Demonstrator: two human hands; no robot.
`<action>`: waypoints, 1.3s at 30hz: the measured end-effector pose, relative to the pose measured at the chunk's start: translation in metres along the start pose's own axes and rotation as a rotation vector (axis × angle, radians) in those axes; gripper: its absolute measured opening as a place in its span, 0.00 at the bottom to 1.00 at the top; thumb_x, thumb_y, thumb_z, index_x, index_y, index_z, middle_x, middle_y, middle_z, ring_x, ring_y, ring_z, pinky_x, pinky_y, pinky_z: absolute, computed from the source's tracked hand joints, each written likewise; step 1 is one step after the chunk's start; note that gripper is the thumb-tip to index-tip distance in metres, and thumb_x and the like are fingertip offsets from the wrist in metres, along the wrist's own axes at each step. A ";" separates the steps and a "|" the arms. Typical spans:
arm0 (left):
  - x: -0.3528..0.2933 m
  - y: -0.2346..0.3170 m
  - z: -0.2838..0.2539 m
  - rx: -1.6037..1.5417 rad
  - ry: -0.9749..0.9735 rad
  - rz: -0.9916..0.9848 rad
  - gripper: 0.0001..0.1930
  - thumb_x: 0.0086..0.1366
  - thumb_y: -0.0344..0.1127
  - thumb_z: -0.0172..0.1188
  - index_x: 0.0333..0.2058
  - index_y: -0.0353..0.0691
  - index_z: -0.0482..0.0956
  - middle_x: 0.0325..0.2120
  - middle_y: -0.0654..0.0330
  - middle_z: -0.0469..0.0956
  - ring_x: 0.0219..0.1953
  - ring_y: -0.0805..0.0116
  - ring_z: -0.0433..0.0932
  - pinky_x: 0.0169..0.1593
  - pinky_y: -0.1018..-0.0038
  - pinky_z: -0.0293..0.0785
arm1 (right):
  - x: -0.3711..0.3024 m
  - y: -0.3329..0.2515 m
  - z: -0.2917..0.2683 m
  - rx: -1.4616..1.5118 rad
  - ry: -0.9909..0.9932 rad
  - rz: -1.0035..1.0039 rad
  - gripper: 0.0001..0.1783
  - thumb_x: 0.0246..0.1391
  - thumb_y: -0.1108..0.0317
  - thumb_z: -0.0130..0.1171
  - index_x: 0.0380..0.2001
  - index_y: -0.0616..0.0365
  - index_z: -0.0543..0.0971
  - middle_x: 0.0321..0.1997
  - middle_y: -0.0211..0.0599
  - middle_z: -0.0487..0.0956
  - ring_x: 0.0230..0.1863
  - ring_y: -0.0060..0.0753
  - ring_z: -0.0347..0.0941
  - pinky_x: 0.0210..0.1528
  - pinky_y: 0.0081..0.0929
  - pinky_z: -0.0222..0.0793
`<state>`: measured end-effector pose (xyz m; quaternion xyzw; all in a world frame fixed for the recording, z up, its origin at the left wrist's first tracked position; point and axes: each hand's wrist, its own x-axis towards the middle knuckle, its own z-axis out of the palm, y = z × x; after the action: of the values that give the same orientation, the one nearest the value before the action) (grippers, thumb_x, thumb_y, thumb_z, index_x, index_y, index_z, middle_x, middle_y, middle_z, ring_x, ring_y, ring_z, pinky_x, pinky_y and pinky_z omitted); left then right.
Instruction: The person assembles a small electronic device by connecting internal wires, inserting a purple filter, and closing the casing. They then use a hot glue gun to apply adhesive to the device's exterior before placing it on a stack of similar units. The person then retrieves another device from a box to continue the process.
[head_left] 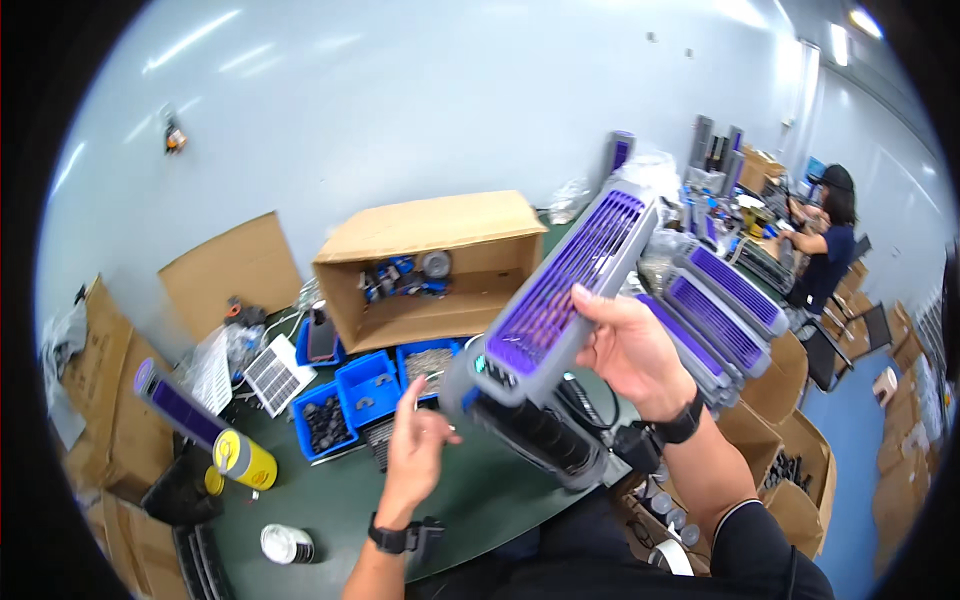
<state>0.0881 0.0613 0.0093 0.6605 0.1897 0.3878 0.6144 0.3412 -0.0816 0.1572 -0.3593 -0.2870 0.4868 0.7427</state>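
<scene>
My right hand [636, 355] grips a long grey tower-shaped device with a purple slatted grille [565, 280], thumb on its side edge. It tilts up and away to the right, and a small lit panel [494, 370] glows at its near end. Below it is a black section with a grey rim [540, 435]; whether the two are joined I cannot tell. My left hand [418, 445] hovers beside the near end, index finger extended, holding nothing visible. Dark straps circle both wrists.
A cardboard box [430, 215] with parts stands behind blue bins [367, 388] on the green table [300, 500]. A yellow can [245, 460] and white jar [287, 544] are at left. More purple-grilled units [715, 310] lie right; a person [828, 240] works beyond.
</scene>
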 end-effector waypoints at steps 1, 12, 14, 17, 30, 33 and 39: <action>-0.014 -0.003 -0.024 -0.003 0.088 -0.061 0.37 0.75 0.38 0.64 0.74 0.34 0.57 0.32 0.63 0.79 0.37 0.72 0.80 0.46 0.72 0.78 | -0.006 0.005 0.012 -0.007 0.013 0.070 0.17 0.69 0.62 0.64 0.53 0.62 0.81 0.48 0.38 0.87 0.45 0.33 0.87 0.47 0.34 0.86; -0.036 0.001 -0.022 0.153 0.112 -0.124 0.27 0.72 0.25 0.62 0.67 0.32 0.69 0.31 0.63 0.82 0.34 0.77 0.80 0.40 0.79 0.74 | -0.029 -0.032 0.022 -0.016 -0.158 0.098 0.19 0.72 0.64 0.58 0.57 0.67 0.78 0.52 0.45 0.86 0.49 0.38 0.87 0.53 0.41 0.87; -0.031 -0.003 -0.019 0.099 0.135 -0.119 0.26 0.72 0.26 0.63 0.67 0.32 0.70 0.31 0.63 0.82 0.34 0.78 0.80 0.39 0.80 0.73 | -0.041 -0.034 0.013 -0.031 -0.127 0.094 0.19 0.73 0.64 0.57 0.58 0.67 0.78 0.53 0.46 0.86 0.49 0.40 0.87 0.53 0.43 0.87; -0.036 -0.012 -0.024 0.139 0.142 -0.128 0.23 0.73 0.27 0.63 0.64 0.32 0.73 0.31 0.64 0.82 0.34 0.79 0.79 0.40 0.81 0.74 | -0.046 -0.041 -0.017 -0.032 -0.087 0.079 0.19 0.72 0.64 0.57 0.58 0.65 0.78 0.53 0.44 0.86 0.50 0.40 0.87 0.55 0.44 0.85; -0.032 0.126 -0.027 0.327 0.287 0.366 0.50 0.63 0.70 0.66 0.66 0.27 0.71 0.58 0.47 0.76 0.61 0.56 0.75 0.66 0.61 0.68 | 0.014 0.035 0.073 -0.048 -0.200 0.132 0.16 0.70 0.62 0.63 0.51 0.65 0.82 0.47 0.41 0.87 0.45 0.34 0.87 0.50 0.39 0.87; -0.028 0.147 -0.032 0.536 0.117 0.287 0.47 0.53 0.53 0.80 0.65 0.31 0.72 0.58 0.47 0.77 0.61 0.54 0.76 0.65 0.62 0.70 | 0.016 0.062 0.091 -0.024 -0.205 0.123 0.16 0.69 0.64 0.65 0.50 0.67 0.83 0.48 0.42 0.87 0.46 0.34 0.87 0.50 0.39 0.87; -0.032 0.139 -0.015 0.928 0.200 0.238 0.51 0.48 0.41 0.82 0.69 0.31 0.68 0.56 0.43 0.79 0.58 0.50 0.81 0.62 0.59 0.76 | 0.013 0.097 0.105 0.022 -0.226 0.219 0.19 0.66 0.58 0.69 0.47 0.66 0.85 0.43 0.42 0.88 0.40 0.31 0.87 0.42 0.32 0.86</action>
<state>0.0258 0.0235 0.1325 0.8413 0.3235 0.3915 0.1855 0.2146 -0.0169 0.1403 -0.3233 -0.3224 0.6051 0.6522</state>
